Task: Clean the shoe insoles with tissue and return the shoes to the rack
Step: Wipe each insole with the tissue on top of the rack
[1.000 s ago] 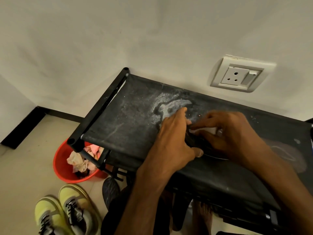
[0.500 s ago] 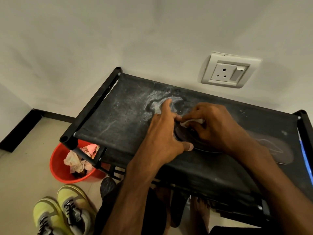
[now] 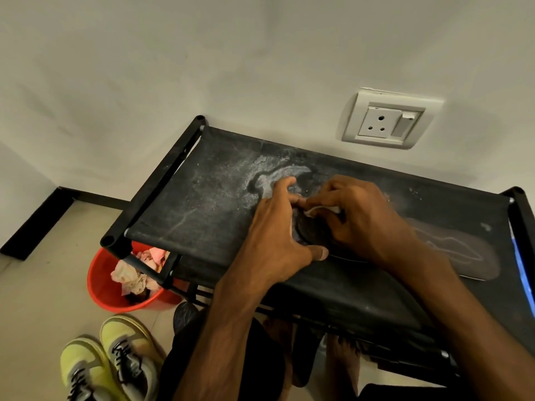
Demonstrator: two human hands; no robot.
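Item: dark insole [image 3: 314,237], lying flat on the top shelf of the rack [image 3: 197,209], mostly covered by both hands. Tissue [image 3: 322,209]: a small white wad at the insole's 12 o'clock edge, pinched in the closed grip of the right hand [image 3: 364,218]. Left hand [image 3: 275,238]: at the insole's 9 o'clock end, grip closed on the insole, with the thumb on the near edge and the fingers curled over the far edge. Step in hand, as judged: wiping the insole. To do it well, keep the left grip firm so the insole does not slide on the dusty fabric. Draw the tissue in overlapping strokes from end to end, and turn it to a fresh face as it soils. Second insole [image 3: 469,256]: at 3 o'clock on the same shelf, apart from the hands, pale marks on it. Wall socket [image 3: 388,121]: at 1 o'clock. Red bucket [image 3: 98,287]: at 8 o'clock on the floor [image 3: 37,308], partly under the rack's corner, holding crumpled tissues [image 3: 130,277]. Yellow-green sneakers [image 3: 115,360]: a pair at 7 o'clock on the floor, not yet returned to the rack.
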